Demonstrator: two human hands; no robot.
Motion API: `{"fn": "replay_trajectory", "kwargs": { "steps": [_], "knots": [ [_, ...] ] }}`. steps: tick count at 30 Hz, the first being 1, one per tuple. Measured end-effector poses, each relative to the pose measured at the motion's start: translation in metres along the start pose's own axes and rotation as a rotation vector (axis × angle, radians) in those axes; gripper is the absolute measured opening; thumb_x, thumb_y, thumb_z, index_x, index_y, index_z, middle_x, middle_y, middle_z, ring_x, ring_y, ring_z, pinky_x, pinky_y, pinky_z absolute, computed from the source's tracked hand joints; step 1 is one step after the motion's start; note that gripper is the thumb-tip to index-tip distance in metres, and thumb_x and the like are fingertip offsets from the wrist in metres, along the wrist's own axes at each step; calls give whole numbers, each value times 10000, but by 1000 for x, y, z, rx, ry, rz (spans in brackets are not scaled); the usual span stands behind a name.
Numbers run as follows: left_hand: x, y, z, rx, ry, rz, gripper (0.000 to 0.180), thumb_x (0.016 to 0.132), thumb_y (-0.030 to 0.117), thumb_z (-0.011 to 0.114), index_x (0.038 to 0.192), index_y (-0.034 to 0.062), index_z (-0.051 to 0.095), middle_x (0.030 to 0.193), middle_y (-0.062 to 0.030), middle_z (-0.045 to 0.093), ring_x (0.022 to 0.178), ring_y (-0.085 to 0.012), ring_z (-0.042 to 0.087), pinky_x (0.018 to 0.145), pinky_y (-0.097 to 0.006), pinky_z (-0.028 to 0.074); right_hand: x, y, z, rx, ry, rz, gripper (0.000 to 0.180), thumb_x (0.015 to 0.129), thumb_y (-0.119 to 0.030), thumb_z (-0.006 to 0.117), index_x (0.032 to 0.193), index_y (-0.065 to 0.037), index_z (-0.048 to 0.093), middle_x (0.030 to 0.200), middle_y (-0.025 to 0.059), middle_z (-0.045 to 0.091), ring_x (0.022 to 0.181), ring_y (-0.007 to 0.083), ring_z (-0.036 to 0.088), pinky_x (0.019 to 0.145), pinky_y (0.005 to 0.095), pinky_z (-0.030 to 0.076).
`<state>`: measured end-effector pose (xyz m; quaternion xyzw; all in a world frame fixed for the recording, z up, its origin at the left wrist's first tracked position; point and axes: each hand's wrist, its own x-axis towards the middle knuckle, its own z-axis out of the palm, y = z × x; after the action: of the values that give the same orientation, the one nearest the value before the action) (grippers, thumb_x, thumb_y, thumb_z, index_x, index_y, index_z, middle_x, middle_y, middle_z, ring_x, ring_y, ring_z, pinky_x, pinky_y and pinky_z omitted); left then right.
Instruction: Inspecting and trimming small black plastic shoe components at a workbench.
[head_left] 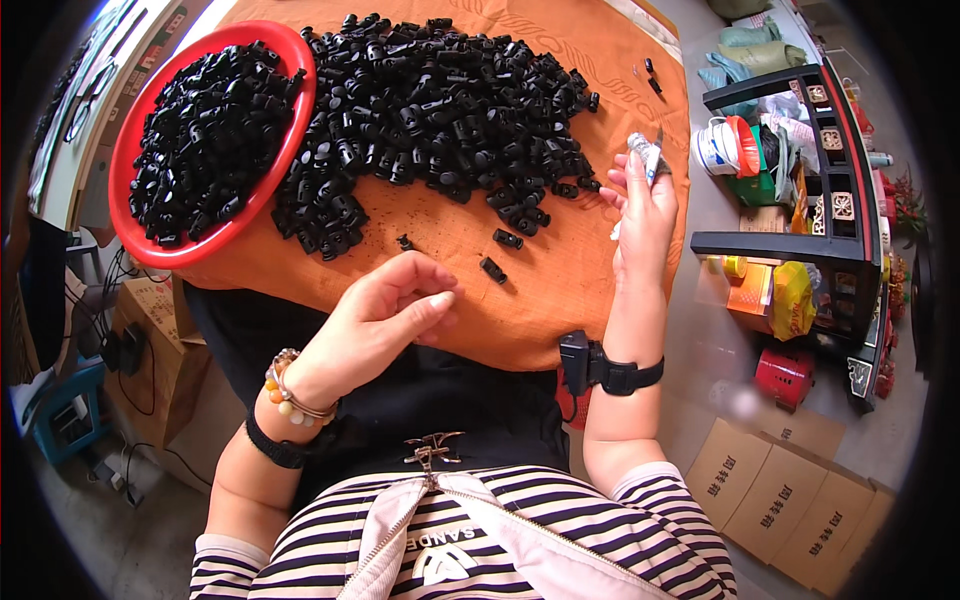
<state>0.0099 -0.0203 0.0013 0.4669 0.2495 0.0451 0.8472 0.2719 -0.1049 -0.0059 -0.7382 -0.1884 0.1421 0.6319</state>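
- Your right hand [645, 205] holds a slim white-and-blue tool [654, 161] above the right side of the orange cloth [570, 310]; the fingers are bent round its lower end, though part of the grip is hidden.
- A crumpled pale wrap [636, 146] sits against the tool; you cannot tell from here whether it is attached.
- Your left hand [395, 312] is loosely curled near the front edge of the cloth, thumb close to the bent fingers. Nothing shows in it, but the inner side is hidden, so you cannot tell whether a tiny bit is pinched there.
- If that dark tip is sharp, it could nick your left fingers should both hands meet over one part without care.
- A loose grip on the wrap could let the tool twist.
- A sleeve or wrist brushing the heap [430, 110] could spread parts, and a tug on the cloth could tip the piled red bowl [300, 130].
- Your tool points away from you, tip uppermost; its long axis runs nearly straight away, leaning slightly right.
- Of two loose parts, the farther one [508, 238] lies mostly left to right, while the nearer one [492, 270] slants toward you at its right end.
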Motion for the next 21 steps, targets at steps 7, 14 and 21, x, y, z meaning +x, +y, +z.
{"fn": "replay_trajectory", "kwargs": {
  "steps": [7, 14, 21],
  "knots": [
    [15, 12, 0, 82, -10, -14, 195, 917, 182, 502, 1063, 53, 488, 1094, -56, 573, 938, -120, 585, 735, -245, 489, -3, 9, 12, 231, -142, 89, 308, 916, -196, 504, 1159, -8, 514, 999, 66, 589, 860, 104, 556, 744, 226, 441],
    [23, 15, 2, 80, -29, 32, 191, 915, 198, 508, 1028, 44, 498, 1007, -44, 592, 882, -113, 593, 725, -238, 484, -4, -3, 11, 201, -105, 37, 284, 915, -197, 505, 1136, -18, 522, 989, 58, 593, 837, 94, 553, 729, 222, 432],
    [28, -6, 25, 77, -313, -64, 245, 915, 170, 510, 1108, 19, 508, 980, -14, 558, 900, -72, 544, 763, -227, 463, 18, 8, 16, 188, -157, 111, 288, 912, -187, 516, 1143, -16, 521, 991, 64, 586, 865, 116, 562, 711, 232, 479]
  ]
}}
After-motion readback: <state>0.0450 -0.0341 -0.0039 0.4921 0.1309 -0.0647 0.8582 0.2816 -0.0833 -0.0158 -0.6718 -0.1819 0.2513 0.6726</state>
